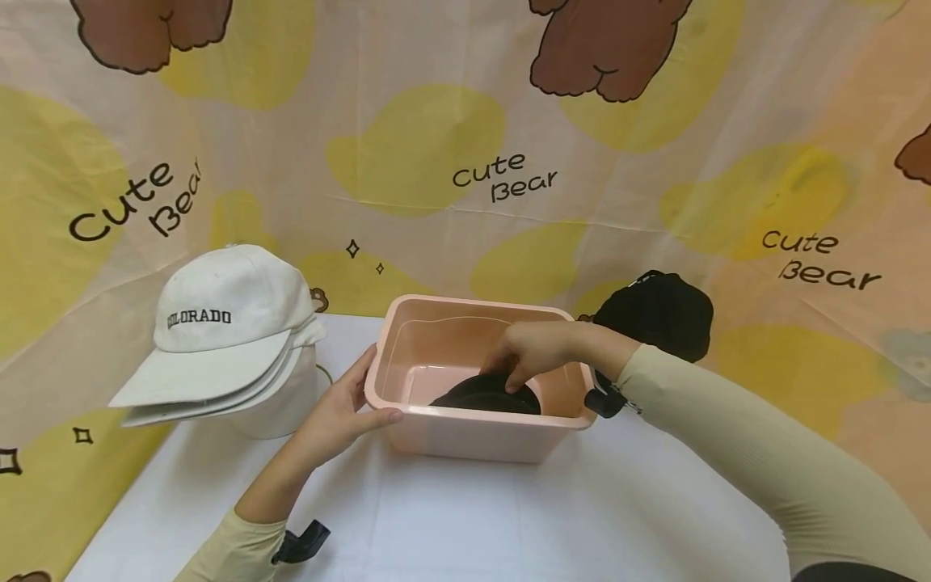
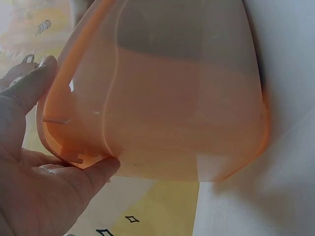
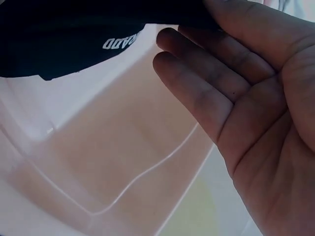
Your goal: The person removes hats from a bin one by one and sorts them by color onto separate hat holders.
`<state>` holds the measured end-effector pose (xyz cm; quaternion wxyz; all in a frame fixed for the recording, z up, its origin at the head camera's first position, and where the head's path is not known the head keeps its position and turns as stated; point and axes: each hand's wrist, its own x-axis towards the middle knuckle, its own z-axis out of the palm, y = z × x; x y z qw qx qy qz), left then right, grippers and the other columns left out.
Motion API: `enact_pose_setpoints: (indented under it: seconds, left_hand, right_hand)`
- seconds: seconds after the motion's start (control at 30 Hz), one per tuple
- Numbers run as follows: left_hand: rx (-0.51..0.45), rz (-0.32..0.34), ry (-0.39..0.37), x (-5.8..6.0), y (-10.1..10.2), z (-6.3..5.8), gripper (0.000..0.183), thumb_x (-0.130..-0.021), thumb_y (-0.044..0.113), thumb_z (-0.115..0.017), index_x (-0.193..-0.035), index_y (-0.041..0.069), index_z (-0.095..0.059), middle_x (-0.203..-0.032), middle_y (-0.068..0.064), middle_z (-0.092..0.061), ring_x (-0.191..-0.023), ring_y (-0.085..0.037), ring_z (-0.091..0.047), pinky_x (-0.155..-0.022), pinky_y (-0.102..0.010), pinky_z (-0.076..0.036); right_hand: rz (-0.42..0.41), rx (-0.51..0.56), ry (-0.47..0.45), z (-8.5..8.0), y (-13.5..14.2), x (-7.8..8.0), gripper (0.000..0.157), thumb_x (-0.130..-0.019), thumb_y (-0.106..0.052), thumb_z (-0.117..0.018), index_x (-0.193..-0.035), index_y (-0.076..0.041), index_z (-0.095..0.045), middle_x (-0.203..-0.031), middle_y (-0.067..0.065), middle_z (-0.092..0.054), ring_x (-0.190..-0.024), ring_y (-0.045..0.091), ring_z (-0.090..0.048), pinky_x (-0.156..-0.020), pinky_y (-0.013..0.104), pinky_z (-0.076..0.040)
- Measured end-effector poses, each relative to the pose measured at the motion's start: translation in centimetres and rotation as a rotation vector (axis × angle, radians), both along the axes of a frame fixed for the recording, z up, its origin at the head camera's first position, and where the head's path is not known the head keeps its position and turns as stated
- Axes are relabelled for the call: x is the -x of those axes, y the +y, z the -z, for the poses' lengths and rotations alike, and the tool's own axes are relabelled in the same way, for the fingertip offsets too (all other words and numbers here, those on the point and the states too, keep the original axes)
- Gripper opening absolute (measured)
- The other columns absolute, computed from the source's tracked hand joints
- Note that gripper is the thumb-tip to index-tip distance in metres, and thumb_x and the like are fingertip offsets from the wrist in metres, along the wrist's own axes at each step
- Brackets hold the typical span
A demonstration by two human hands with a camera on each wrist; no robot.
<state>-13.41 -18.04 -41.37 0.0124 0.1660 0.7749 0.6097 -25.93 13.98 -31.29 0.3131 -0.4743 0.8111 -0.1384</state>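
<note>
A black cap (image 1: 487,396) lies inside a pink plastic tub (image 1: 465,440). My right hand (image 1: 534,352) reaches over the rim into the tub and pinches the cap's edge between thumb and fingers. The right wrist view shows the dark cap (image 3: 64,39) with part of its white lettering, beside my right hand (image 3: 246,83). At the tub's left front corner my left hand (image 1: 338,416) grips the rim, thumb along the front. Seen from the left wrist, the hand (image 2: 49,182) holds the translucent wall of the tub (image 2: 162,113).
Left of the tub, several stacked white caps (image 1: 225,315), the top one lettered COLORADO, sit on a white round stand (image 1: 272,404). Another black cap (image 1: 662,311) is behind my right forearm. A patterned cloth (image 1: 414,153) hangs behind the white table (image 1: 465,525).
</note>
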Motion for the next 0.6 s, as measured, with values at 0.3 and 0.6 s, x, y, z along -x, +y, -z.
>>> enact_pose_setpoints:
  seconds: [0.3, 0.6]
  left_hand:
    - [0.014, -0.013, 0.002, -0.1, 0.0, 0.1, 0.112, -0.082, 0.020, -0.088, -0.166, 0.013, -0.014, -0.170, -0.010, -0.022, -0.149, -0.041, -0.035, -0.119, -0.063, -0.028]
    - [0.042, -0.028, -0.011, -0.1, 0.0, -0.1, 0.114, -0.081, 0.024, -0.089, -0.166, 0.013, -0.013, -0.170, -0.010, -0.022, -0.149, -0.039, -0.036, -0.119, -0.061, -0.030]
  right_hand:
    - [0.078, -0.007, 0.174, -0.2, -0.5, -0.2, 0.018, -0.089, -0.007, -0.079, -0.106, -0.012, -0.079, -0.095, -0.005, -0.076, -0.087, 0.007, -0.070, -0.080, 0.025, -0.059]
    - [0.196, 0.016, 0.376, -1.2, 0.1, -0.3, 0.015, -0.090, -0.006, -0.077, -0.104, -0.008, -0.079, -0.098, 0.001, -0.077, -0.091, 0.015, -0.073, -0.083, 0.034, -0.061]
